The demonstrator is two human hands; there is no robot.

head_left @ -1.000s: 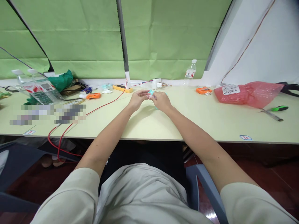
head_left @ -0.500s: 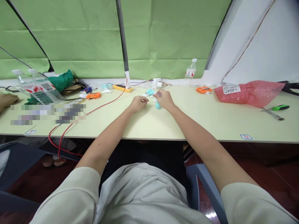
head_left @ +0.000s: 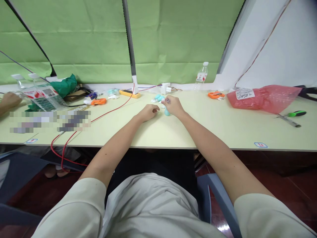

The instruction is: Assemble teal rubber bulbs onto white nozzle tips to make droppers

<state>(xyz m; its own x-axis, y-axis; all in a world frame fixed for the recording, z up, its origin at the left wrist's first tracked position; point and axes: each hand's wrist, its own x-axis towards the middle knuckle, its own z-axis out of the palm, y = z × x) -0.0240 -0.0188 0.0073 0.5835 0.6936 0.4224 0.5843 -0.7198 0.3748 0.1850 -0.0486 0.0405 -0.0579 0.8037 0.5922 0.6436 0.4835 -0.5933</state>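
Piece of rounded light-teal material (head_left: 167,112) lies on pale-yellow tabletop (head_left: 158,135) just beside right hand (head_left: 172,105), fingertips pinched together, can't tell if on anything. Left hand (head_left: 148,113) near, fingers loosely curled, partly open, any hold unclear; small teal-and-white pieces (head_left: 160,98) clustered beyond both. Farther out: yellow-and-black handheld device (head_left: 129,94) at back left, translucent red plastic bag (head_left: 264,97) to the right.
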